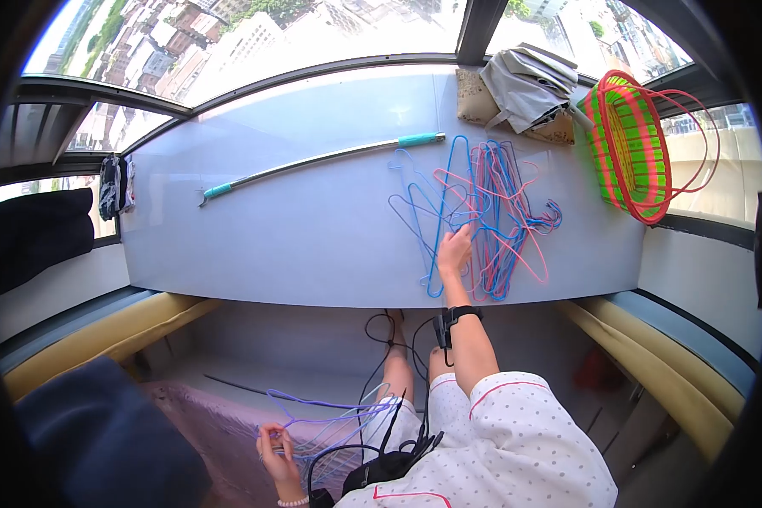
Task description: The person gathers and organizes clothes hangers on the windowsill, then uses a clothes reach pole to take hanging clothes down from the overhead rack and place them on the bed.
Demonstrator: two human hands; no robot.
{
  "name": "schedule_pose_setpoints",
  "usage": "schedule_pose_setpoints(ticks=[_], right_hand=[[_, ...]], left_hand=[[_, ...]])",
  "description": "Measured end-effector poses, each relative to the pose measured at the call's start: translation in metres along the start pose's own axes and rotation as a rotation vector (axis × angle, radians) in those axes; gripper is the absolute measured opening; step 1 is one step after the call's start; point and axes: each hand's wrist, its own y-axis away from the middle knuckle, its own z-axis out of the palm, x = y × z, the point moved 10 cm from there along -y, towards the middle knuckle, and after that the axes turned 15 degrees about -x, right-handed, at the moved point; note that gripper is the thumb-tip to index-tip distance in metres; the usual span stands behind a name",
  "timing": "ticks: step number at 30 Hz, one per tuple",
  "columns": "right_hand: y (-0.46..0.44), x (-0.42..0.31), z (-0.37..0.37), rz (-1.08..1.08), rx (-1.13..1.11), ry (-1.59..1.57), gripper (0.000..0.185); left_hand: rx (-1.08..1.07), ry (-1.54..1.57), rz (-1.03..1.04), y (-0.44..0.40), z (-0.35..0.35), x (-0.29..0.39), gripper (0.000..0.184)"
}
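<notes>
A person's left hand point(277, 446) grips purple and pale-blue hangers point(322, 420) off the near edge of the worktop point(271, 245); the right hand point(455, 250) touches a tangled hanger pile point(495, 212) on its right side, grip unclear. Work appears partway: a few hangers in hand, most left lying.

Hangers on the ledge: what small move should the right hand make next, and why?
Perhaps the right hand should gently separate one of the hangers before lifting: it is right at them, and they overlap and cross, so a quick pull could drag others along. The left hand, away from the pile, holds a purple hanger.
</notes>
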Motion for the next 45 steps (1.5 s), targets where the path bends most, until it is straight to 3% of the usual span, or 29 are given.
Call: schedule_pose_setpoints(ticks=[4,5,10,12,13,16,18,21,25,28,30,32,34,37,39,40,42,45], right_hand=[[0.026,-0.011,-0.049,-0.208,0.134,-0.091,0.013],[0.034,-0.012,-0.056,-0.256,0.103,-0.155,0.012],[0.111,-0.057,-0.124,-0.39,-0.006,-0.375,0.014],[0.147,-0.091,-0.143,-0.45,-0.213,-0.413,0.017],[0.168,-0.111,-0.157,-0.56,-0.214,-0.405,0.015],[0.23,-0.163,-0.194,-0.704,-0.287,-0.389,0.015],[0.265,-0.193,-0.206,-0.752,-0.411,-0.419,0.013],[0.311,-0.221,-0.214,-0.868,-0.421,-0.305,0.011],[0.342,-0.229,-0.236,-0.871,-0.365,-0.106,0.014],[0.347,-0.222,-0.266,-0.834,-0.32,-0.04,0.023],[0.36,-0.225,-0.282,-0.975,-0.27,-0.024,0.027],[0.366,-0.221,-0.281,-0.97,-0.277,-0.044,0.026],[0.361,-0.211,-0.256,-0.844,-0.499,-0.081,0.025],[0.346,-0.215,-0.256,-0.814,-0.382,-0.074,0.021],[0.324,-0.216,-0.253,-0.748,-0.347,-0.038,0.027],[0.309,-0.216,-0.247,-0.755,-0.351,-0.03,0.027],[0.265,-0.196,-0.219,-0.648,-0.363,-0.059,0.032],[0.207,-0.165,-0.141,-0.625,-0.431,-0.041,0.038]], left_hand=[[-0.077,-0.052,0.029,-0.033,-0.015,0.018,0.036],[-0.078,-0.058,0.027,-0.039,-0.018,0.024,0.036],[-0.491,-0.392,0.202,-0.06,0.044,0.086,0.035],[-0.566,-0.511,0.225,-0.06,0.07,0.103,0.033],[-0.624,-0.556,0.243,-0.059,0.081,0.107,0.035],[-0.717,-0.515,0.222,-0.052,0.112,0.116,0.05],[-0.871,-0.321,0.24,-0.035,0.143,0.127,0.07],[-0.99,-0.289,0.285,-0.012,0.18,0.147,0.083],[-1.295,-0.176,0.297,0.02,0.214,0.166,0.081],[-1.313,-0.284,0.344,0.032,0.226,0.172,0.083],[-1.371,-0.25,0.345,0.045,0.232,0.176,0.087],[-1.392,-0.14,0.37,0.056,0.234,0.179,0.095],[-1.4,-0.133,0.346,0.06,0.232,0.181,0.102],[-1.343,-0.142,0.343,0.048,0.217,0.18,0.093],[-1.21,-0.248,0.345,0.021,0.19,0.18,0.069],[-1.203,-0.239,0.348,0.012,0.176,0.18,0.069],[-1.02,-0.274,0.366,-0.012,0.132,0.174,0.045],[-0.767,-0.228,0.466,-0.031,0.07,0.17,0.034]])
